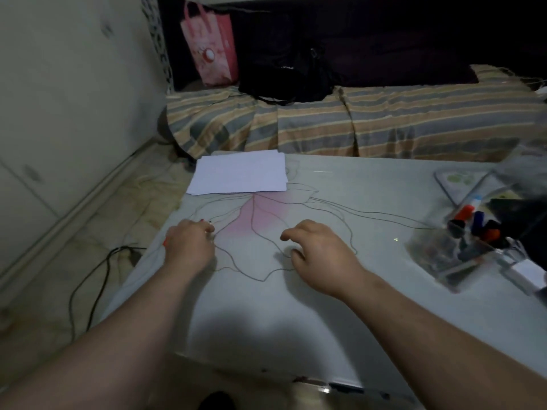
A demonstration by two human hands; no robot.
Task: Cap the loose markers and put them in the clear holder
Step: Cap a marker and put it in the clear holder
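Observation:
My left hand (189, 241) is curled around a red marker (165, 241) near the table's left edge; only its orange-red end shows at the left of the hand and a small red and black bit by the fingertips. My right hand (318, 250) hovers over the table with fingers loosely curled and nothing in it. The clear holder (461, 255) stands at the right of the table (296, 306), holding several capped markers (476, 223) in red, blue and black.
A stack of white paper (239, 173) lies at the table's far left. A clear tray (455, 179) sits behind the holder. A striped bed (355, 125) with a black bag (290, 75) and pink bag (211, 48) lies beyond. A cable (97, 279) runs on the floor at left.

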